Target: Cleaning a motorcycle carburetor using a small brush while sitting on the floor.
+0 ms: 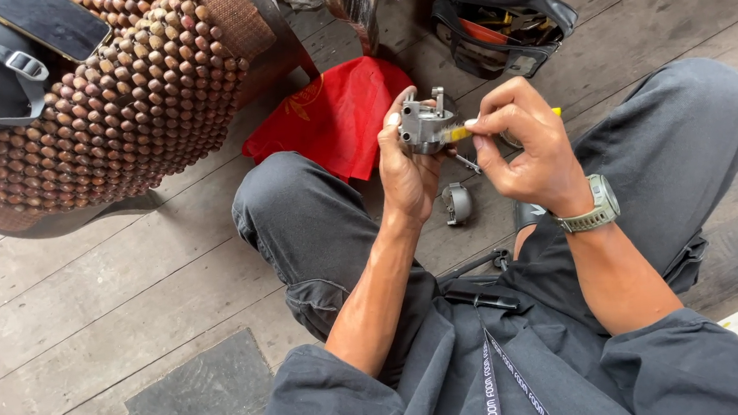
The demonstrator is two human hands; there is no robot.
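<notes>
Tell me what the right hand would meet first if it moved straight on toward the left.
Probably the grey metal part in the left hand; the right hand already points its yellow-handled tool at it.

The person is sitting cross-legged on the plank floor (109, 284). The left hand (405, 173) and right hand (528, 149) are meeting above the knees, holding a metal part (422, 124) between them. A smaller part (457, 203) is lying on the floor beneath. A cloth (334, 117) is lying beyond the hands, a tool bag (504, 26) behind it to the right, a beaded seat (119, 96) at far left.
</notes>
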